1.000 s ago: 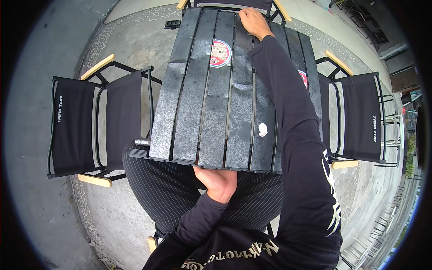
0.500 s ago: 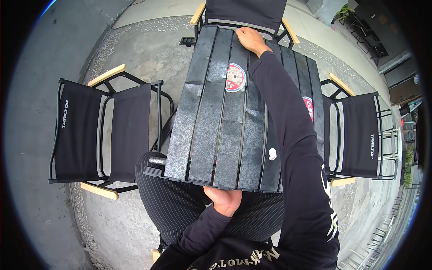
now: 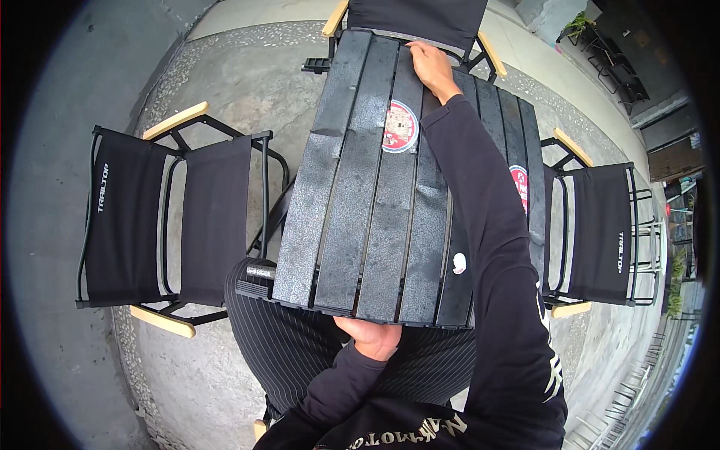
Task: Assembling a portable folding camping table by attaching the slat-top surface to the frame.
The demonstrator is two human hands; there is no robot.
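Observation:
A black slatted tabletop lies in front of me, its slats running away from me, with the left side looking raised. My left hand is palm up at the near edge, its fingers hidden beneath the slats. Reaching across the top, my right hand grips the far edge, fingertips curled over it. Two round stickers show on the slats: a red-and-white sticker with a blue rim and a red one partly behind my right sleeve. A small white patch is near my right forearm.
Black folding chairs with wooden armrests stand at the left, right and far side. A black bar end sticks out beyond the far left corner. A grey wall rises at the left. Dark furniture is at the back right.
The tabletop has shifted slightly and looks larger, its far left corner higher in view and its near edge lower. Both hands have moved with it, keeping their places on the edges.

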